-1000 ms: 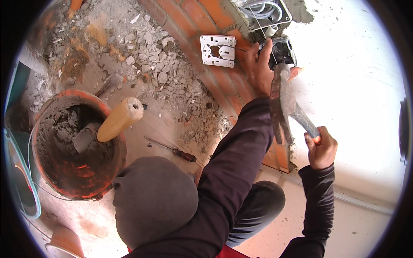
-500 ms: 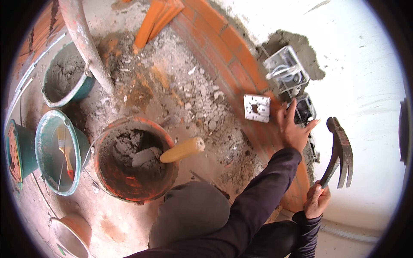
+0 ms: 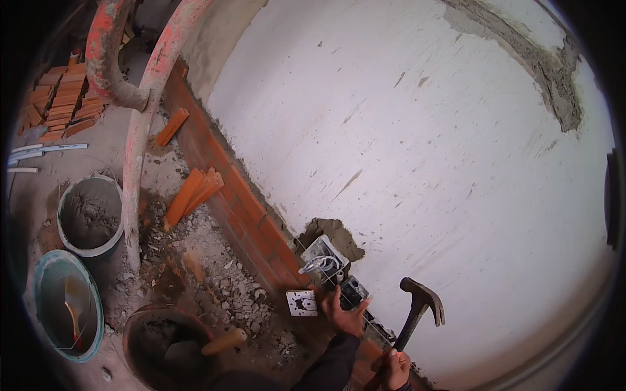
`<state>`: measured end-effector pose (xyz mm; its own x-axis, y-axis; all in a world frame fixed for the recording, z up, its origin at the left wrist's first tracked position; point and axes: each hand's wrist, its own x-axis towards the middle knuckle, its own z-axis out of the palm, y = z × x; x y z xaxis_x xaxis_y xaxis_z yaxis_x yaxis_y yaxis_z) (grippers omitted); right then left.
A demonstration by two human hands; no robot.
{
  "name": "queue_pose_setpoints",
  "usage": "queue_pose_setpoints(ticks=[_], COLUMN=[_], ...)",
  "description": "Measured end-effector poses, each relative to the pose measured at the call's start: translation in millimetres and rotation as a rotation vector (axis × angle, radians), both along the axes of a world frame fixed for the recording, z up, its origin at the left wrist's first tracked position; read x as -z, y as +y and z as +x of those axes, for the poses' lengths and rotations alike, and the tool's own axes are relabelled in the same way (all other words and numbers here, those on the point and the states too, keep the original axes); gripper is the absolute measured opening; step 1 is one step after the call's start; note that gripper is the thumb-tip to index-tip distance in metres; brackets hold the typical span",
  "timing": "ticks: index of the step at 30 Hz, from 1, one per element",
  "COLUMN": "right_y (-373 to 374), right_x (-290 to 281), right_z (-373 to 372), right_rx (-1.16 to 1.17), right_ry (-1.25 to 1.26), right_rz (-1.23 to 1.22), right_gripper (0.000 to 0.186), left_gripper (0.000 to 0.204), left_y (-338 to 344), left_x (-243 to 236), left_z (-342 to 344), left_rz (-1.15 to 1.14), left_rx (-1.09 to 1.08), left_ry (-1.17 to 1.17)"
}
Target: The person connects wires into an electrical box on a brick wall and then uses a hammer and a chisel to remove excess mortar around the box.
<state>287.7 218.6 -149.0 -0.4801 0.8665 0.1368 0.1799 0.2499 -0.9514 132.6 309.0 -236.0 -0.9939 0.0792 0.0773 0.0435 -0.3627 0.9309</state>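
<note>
Low on the white wall, my left hand (image 3: pixel 345 319) is at a dark electrical box (image 3: pixel 354 291), holding its lower end between spread thumb and index finger. Just above it is a second electrical box (image 3: pixel 330 247) with looped pale wires, wet mortar (image 3: pixel 339 233) around its top. My right hand (image 3: pixel 394 371) is closed around the handle of a claw hammer (image 3: pixel 417 311). The hammer's head points up, close to the wall and right of the boxes. Left of my left hand, a square white plate (image 3: pixel 302 304) with cut-outs lies on the brick ledge (image 3: pixel 251 241).
Lower left stand a mortar bucket (image 3: pixel 130 326) with a wooden-handled trowel (image 3: pixel 223 341), a teal bucket (image 3: pixel 98 319) with a brush, and another mortar bucket (image 3: pixel 122 215). Rubble (image 3: pixel 228 287) and loose bricks (image 3: pixel 189 199) lie along the ledge. A paint-stained pole (image 3: pixel 132 176) rises at left.
The view has tilted up, showing more wall, so the boxes and hands now appear lower and further left. My left hand stays at the dark box; my right still grips the hammer.
</note>
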Motion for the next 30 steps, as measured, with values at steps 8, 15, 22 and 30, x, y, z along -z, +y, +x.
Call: queue_pose_setpoints(ticks=[8,15,22,30], right_y=[-18,-12,-25,8], right_x=[-11,-4,-12,-7], right_z=[-6,-11,-18,5], right_rx=[-0.008,-0.023,-0.041,0.004], right_ry=[-0.045,0.081,0.033,-0.138], right_rz=[0.01,0.069,0.115,0.082], right_gripper=[0.041,0.046,0.032,0.026], left_gripper=[0.085,0.087,0.085,0.082], left_y=[-1,-1,-9,1], left_x=[0,-6,-3,-6], left_z=[-4,-6,-6,-4], left_rz=[0.035,-0.045,-0.039,0.038], left_rx=[-0.067,-0.008,0.022,-0.009], left_ry=[0.05,0.001,-0.009,0.03])
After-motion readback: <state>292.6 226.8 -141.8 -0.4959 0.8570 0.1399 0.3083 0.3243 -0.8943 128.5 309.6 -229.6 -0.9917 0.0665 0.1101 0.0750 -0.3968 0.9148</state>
